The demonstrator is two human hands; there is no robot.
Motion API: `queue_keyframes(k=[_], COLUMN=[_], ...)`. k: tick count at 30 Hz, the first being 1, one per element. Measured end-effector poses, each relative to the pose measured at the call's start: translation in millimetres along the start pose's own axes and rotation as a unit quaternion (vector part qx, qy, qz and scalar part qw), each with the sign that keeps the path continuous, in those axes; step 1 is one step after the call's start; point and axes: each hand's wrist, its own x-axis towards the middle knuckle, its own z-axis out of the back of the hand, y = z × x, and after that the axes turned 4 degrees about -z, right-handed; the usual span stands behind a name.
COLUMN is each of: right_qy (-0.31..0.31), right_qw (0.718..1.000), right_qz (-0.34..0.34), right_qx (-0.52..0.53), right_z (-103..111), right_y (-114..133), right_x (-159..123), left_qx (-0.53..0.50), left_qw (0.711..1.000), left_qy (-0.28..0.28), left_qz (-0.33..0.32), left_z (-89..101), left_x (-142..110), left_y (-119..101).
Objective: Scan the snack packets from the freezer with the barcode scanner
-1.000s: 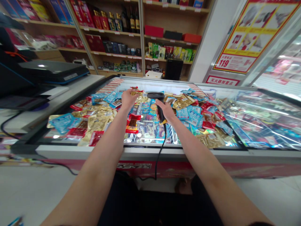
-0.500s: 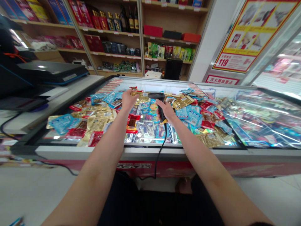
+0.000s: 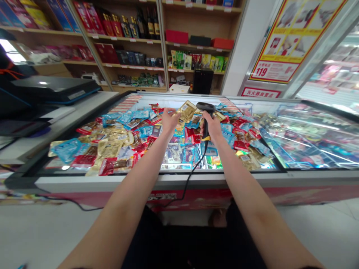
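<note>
My right hand (image 3: 212, 126) is wrapped round the handle of a black barcode scanner (image 3: 206, 107), whose cable (image 3: 187, 186) hangs over the front edge. The scanner's head is close to a gold snack packet (image 3: 187, 109) with a white barcode label facing up. My left hand (image 3: 169, 120) pinches that packet at its left edge. Gold, blue and red snack packets (image 3: 112, 140) lie in a heap left of my hands, on the glass top of a chest freezer (image 3: 174, 167). More red packets (image 3: 240, 129) lie to the right.
At the left, a counter (image 3: 92, 100) carries a dark flat scale-like device (image 3: 56, 87). Behind the freezer stand wooden shelves (image 3: 134, 67) with bottles and boxes. A second freezer section (image 3: 314, 138) adjoins on the right. A cable (image 3: 81, 207) hangs at the lower left.
Both hands have moved right. The gold packet is now lifted and tilted in my left hand, and the scanner has moved right with my right hand. The view has shifted slightly.
</note>
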Motion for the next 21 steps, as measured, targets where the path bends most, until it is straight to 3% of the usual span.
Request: queue_keyframes(k=[4, 8, 13, 21], right_qy=[-0.071, -0.113, -0.106, -0.078], right_qw=[0.997, 0.992, 0.993, 0.996], right_qz=[0.033, 0.039, 0.034, 0.028], right_qx=[0.029, 0.046, 0.042, 0.023], right_z=[18, 25, 24, 20], right_y=[4, 4, 1, -1], right_x=[4, 6, 8, 5], left_qx=[-0.003, 0.093, 0.221, 0.287], left_qw=[0.999, 0.980, 0.933, 0.904], left_qy=[0.021, 0.113, 0.150, 0.177], left_qz=[-0.049, -0.133, -0.242, -0.261], left_z=[-37.4, -61.0, -58.7, -50.8], left_x=[-16, -33, -39, -41], left_y=[7, 12, 20, 23])
